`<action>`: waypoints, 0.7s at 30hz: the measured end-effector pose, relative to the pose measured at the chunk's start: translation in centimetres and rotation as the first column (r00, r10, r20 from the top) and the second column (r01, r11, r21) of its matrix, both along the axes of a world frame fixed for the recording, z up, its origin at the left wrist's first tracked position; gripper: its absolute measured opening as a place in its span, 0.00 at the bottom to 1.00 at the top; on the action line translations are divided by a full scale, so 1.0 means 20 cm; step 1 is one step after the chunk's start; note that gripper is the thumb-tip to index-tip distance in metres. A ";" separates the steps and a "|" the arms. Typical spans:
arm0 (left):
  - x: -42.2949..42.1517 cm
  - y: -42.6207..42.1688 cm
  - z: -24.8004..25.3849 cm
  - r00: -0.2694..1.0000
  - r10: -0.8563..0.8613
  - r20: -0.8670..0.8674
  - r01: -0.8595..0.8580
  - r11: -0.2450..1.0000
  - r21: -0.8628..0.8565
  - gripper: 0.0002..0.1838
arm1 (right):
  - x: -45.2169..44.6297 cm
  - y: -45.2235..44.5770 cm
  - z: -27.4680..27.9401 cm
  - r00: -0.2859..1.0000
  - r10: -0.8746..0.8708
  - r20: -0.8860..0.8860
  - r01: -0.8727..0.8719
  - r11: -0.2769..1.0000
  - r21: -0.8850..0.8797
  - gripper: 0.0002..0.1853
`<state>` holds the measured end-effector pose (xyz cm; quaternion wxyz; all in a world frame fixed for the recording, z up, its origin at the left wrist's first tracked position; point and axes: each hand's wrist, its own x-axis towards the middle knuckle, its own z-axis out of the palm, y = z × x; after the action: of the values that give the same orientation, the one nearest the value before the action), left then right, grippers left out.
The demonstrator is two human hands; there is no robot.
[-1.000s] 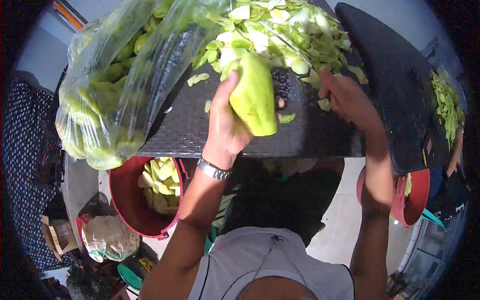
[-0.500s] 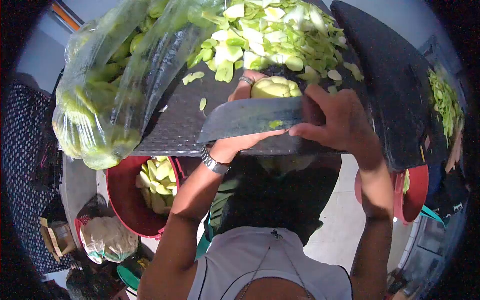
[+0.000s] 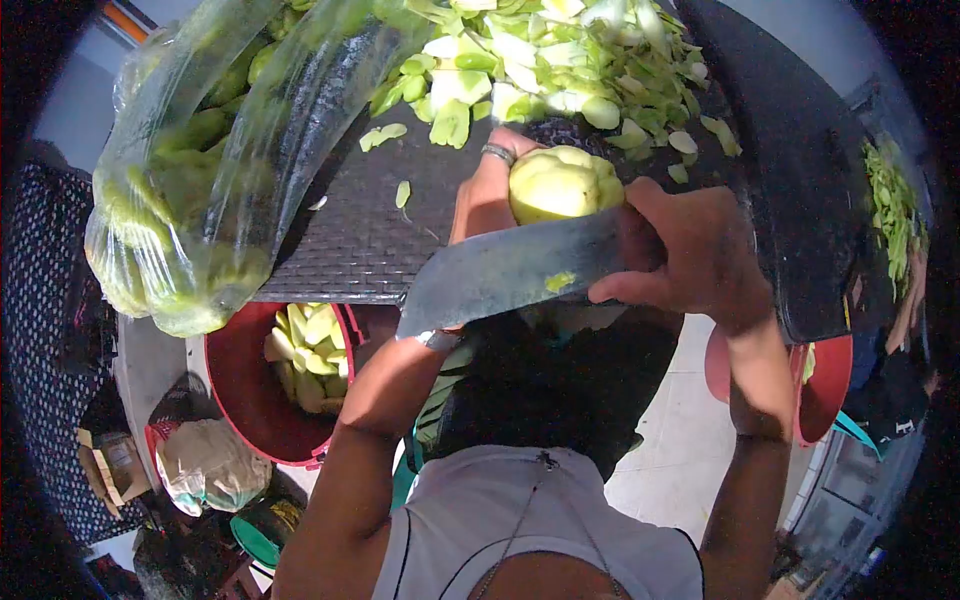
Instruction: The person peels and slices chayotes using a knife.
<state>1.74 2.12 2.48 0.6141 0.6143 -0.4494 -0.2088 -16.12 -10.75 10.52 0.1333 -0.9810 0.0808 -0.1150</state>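
Note:
A pale, peeled chayote (image 3: 565, 185) sits in my left hand (image 3: 484, 200), which wraps round it from the left; its lower fingers are hidden behind the blade. My right hand (image 3: 705, 250) is closed round the handle of a broad knife (image 3: 500, 275). The blade lies across in front of the chayote, tip to the left, with a bit of green peel stuck to it. Both hands are over the near edge of a dark woven table (image 3: 350, 220). Beyond them spreads a heap of green and white peelings (image 3: 560, 70).
A clear plastic bag (image 3: 180, 210) of green chayotes hangs over the table's left edge. Below it, a red tub (image 3: 240, 375) holds pale cut pieces (image 3: 312, 350). Another red container (image 3: 825, 390) stands at right, beside a black surface (image 3: 800, 200). A stuffed sack (image 3: 212, 465) rests lower left.
The knife has moved down toward me and tilted, so more of the chayote shows above the blade. My left hand has turned the chayote slightly. The view has shifted a little.

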 end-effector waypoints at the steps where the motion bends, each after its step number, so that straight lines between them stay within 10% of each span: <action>1: 0.01 0.00 -0.01 0.999 0.010 0.033 -0.009 1.000 -0.009 0.31 | 0.00 -0.01 0.00 1.000 0.004 -0.015 -0.004 1.000 -0.003 0.36; 5: 0.01 -0.03 -0.05 0.994 0.008 0.110 0.011 0.986 -0.169 0.40 | -0.03 -0.26 -0.09 0.988 -0.140 0.062 0.134 0.987 0.084 0.36; 14: 0.00 0.02 0.04 0.974 0.036 0.224 -0.045 0.998 0.037 0.44 | -0.01 -0.33 -0.13 0.986 -0.157 -0.053 0.162 0.982 0.101 0.28; 19: 0.04 -0.02 0.05 0.916 0.061 -0.397 -0.082 0.996 -0.035 0.39 | -0.06 -0.49 -0.20 0.897 -0.343 -0.280 0.428 0.832 0.353 0.21; 21: 0.10 0.00 0.08 0.735 -0.161 -0.659 0.099 0.987 -0.130 0.36 | -0.09 -0.53 -0.34 0.992 -0.082 0.094 0.068 0.988 0.141 0.25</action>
<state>3.71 2.10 4.07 0.7437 0.4391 -0.2505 -0.4374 -17.96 -21.38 3.73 0.2002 -0.9588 0.1187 -0.1627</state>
